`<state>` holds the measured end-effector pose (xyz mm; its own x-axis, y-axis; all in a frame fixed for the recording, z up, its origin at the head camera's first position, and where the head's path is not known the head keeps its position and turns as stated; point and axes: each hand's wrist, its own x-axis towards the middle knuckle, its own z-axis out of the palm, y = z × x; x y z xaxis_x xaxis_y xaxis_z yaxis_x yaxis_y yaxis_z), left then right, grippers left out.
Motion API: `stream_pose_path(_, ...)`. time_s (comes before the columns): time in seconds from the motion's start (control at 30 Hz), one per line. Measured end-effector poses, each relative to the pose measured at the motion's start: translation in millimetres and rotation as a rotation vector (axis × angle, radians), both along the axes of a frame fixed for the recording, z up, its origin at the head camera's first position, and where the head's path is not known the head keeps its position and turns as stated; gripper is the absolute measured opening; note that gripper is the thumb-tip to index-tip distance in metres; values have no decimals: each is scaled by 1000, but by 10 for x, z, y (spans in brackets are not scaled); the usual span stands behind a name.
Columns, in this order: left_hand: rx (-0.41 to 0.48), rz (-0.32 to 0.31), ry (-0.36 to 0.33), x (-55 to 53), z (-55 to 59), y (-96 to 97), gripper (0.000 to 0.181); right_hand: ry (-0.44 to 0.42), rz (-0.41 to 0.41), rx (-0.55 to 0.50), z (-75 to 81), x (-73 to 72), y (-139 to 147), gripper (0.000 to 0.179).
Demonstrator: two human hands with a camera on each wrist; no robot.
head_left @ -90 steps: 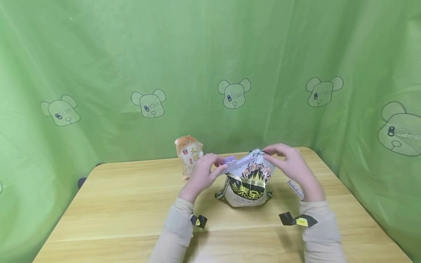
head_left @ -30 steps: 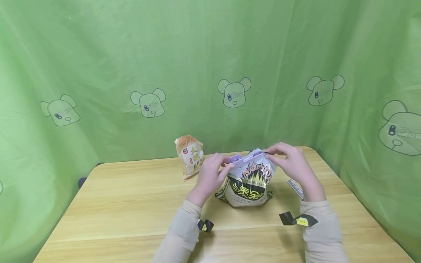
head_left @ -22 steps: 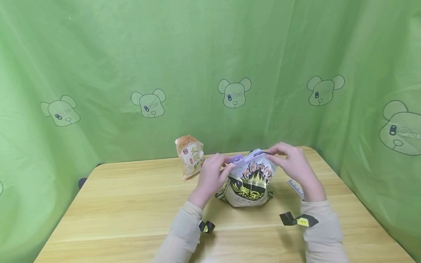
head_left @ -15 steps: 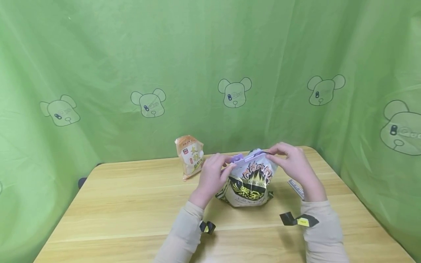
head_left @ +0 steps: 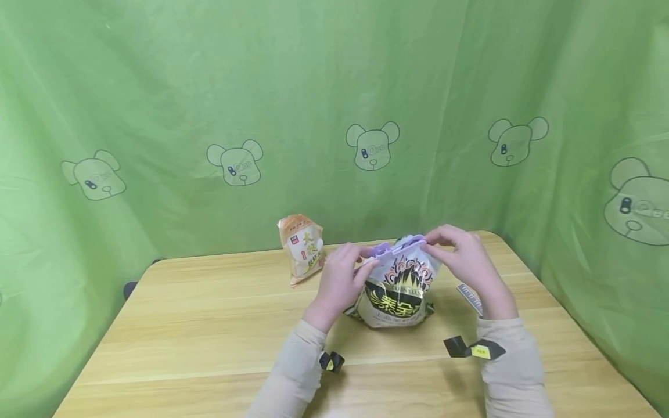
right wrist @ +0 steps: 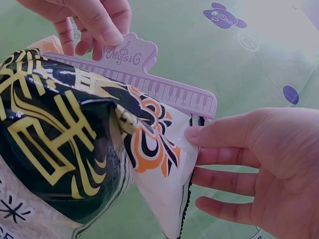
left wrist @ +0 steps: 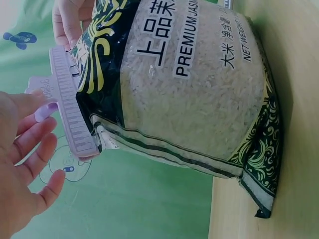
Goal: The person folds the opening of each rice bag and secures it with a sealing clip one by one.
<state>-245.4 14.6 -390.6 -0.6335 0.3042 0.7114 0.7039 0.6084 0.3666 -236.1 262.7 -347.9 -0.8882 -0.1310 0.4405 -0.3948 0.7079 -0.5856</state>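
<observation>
Right wrist view, left fingers pinching purple clip; right fingers pinching corner of rice bag

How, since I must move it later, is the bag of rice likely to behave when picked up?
The bag of rice is probably heavy for its size: grains fill its clear lower part. Its upper part should be floppy, since the film creases beside the right hand. Its glossy surface may be slippery.

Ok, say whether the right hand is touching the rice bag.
Touching. The right wrist view shows the right hand pinching the rice bag by its white corner, thumb in front.
</observation>
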Motion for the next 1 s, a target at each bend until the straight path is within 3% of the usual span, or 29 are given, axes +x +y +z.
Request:
stream_pose_path(0.37,1,-77,-65,-27,8,-67,27,-65,6,-10,-2,28,33,23)
stream_pose_path(0.63,-13,-73,-110,-54,20,-122,33,-107,17,0,30,41,89,31)
stream_pose_path(1.0,33,-49,-119,-54,11,-85,28,-60,10,2,19,27,116,23)
